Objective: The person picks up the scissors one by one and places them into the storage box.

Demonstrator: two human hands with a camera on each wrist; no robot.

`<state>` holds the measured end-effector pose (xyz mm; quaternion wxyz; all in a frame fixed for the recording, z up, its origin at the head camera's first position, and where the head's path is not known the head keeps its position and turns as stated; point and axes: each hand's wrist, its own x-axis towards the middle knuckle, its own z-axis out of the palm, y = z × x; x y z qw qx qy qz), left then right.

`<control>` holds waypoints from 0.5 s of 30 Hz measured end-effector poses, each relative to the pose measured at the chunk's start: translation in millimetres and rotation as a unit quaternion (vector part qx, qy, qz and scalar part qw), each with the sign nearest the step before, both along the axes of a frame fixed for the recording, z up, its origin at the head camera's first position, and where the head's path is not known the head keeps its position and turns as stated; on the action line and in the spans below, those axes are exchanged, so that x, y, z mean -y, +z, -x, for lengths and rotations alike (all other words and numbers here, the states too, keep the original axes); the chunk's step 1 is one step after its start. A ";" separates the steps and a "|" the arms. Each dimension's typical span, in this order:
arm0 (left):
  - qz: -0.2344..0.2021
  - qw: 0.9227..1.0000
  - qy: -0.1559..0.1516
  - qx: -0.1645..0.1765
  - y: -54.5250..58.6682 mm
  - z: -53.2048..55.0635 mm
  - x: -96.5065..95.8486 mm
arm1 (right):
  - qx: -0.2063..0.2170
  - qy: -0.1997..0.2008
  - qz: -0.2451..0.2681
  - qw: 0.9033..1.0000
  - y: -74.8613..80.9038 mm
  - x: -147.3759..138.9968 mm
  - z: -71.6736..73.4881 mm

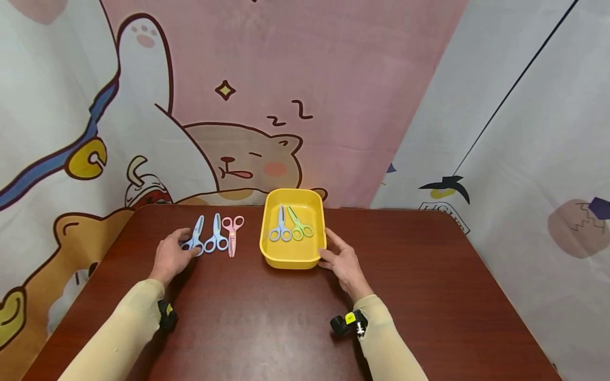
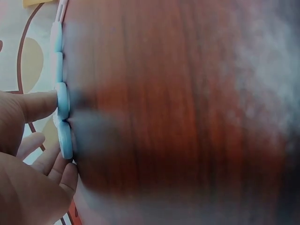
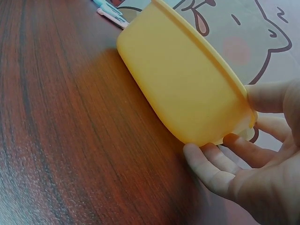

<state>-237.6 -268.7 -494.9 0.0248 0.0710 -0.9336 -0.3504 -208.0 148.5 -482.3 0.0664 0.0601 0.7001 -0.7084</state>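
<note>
On the left of the table lie two pairs of light blue scissors, with pink scissors point(image 1: 232, 233) to their right. My left hand point(image 1: 172, 256) is at the handles of the leftmost blue scissors point(image 1: 196, 238); its thumb is on one loop and its fingers are at the other, as the left wrist view shows. The second blue scissors point(image 1: 217, 236) lie just right of that hand. A yellow bin point(image 1: 292, 259) holds blue scissors point(image 1: 280, 226) and green scissors point(image 1: 300, 226). Against the bin's right side rests my right hand point(image 1: 344, 265), its fingers spread along the wall.
The brown wooden table point(image 1: 429, 296) reaches back to a printed cloth point(image 1: 362, 106) with cartoon animals. The bin stands near the table's far edge. Small black devices are strapped at both wrists, including a wrist camera point(image 1: 349, 323) on the right.
</note>
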 end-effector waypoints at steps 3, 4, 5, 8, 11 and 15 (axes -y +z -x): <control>-0.007 1.000 0.005 0.004 -1.4 1.4 0.5 | 0.000 0.000 -0.001 1.000 0.0 0.2 0.3; -0.008 1.000 0.006 0.004 -1.7 1.6 0.8 | 0.000 0.001 -0.001 1.000 -0.3 0.0 0.4; -0.009 1.000 0.008 0.006 -1.8 1.8 0.8 | -0.001 0.002 -0.001 1.000 -0.4 -0.1 0.5; -0.008 1.000 0.007 0.005 -3.3 3.5 1.9 | 0.000 0.003 0.000 1.000 -0.1 -0.6 0.7; -0.003 1.000 0.003 0.003 -3.5 4.3 1.9 | 0.000 0.005 -0.002 1.000 0.2 -0.7 0.3; 0.003 1.000 -0.001 0.005 -2.3 3.7 1.5 | -0.001 0.007 -0.006 1.000 -0.5 -0.3 0.4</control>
